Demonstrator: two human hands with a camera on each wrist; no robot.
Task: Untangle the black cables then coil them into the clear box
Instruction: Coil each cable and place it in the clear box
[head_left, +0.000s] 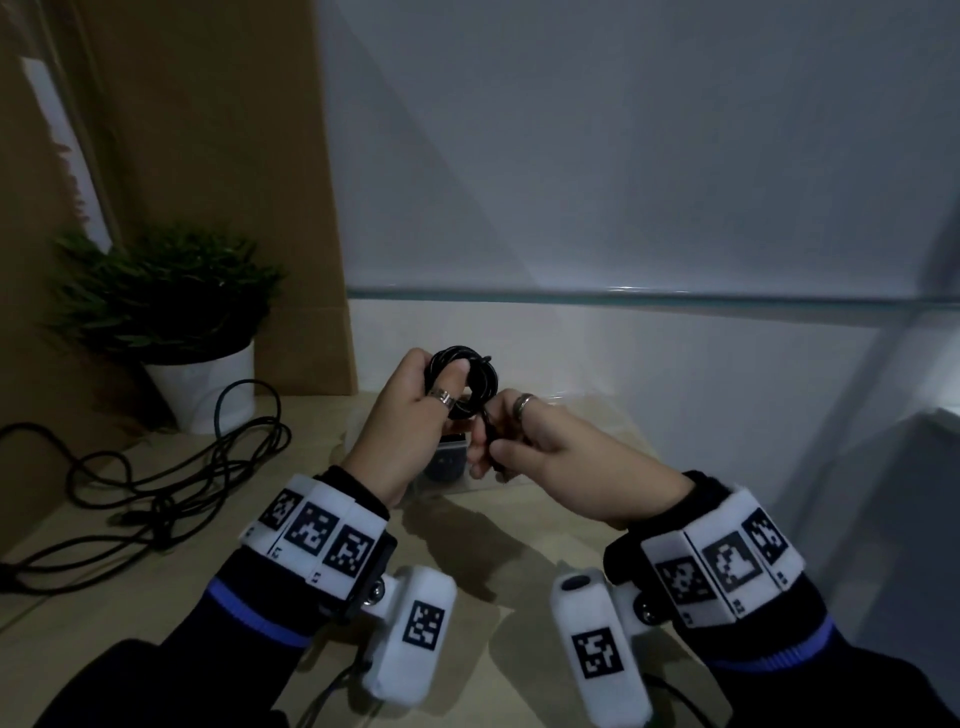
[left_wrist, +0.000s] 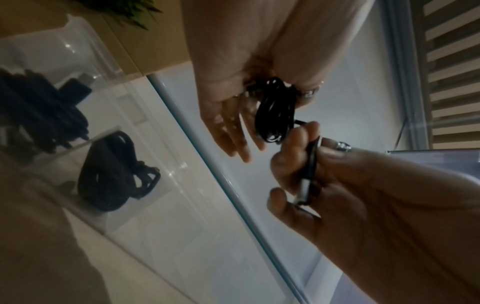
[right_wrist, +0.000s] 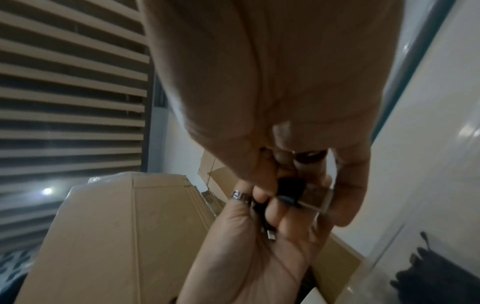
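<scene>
R hand (head_left: 524, 441) pinched the plug end (left_wrist: 310, 164) of a black cable, w/ L hand (head_left: 415, 410) just beyond it gripping the wound coil (head_left: 465, 376), thumb through the loop, both held above the clear box (left_wrist: 85, 67). Looked like the coiling step, nearly done: next move prob needs the tail tucked in, then coil lowered into the box beside the bundles (left_wrist: 114, 172) already inside. More loose cable (head_left: 156, 467) lay tangled far left on the table (head_left: 62, 623) by the plant pot (head_left: 208, 389).

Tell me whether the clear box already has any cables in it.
Yes, it holds some. The left wrist view shows the clear box with a coiled black cable inside, and more dark cable with a plug farther along.
</scene>
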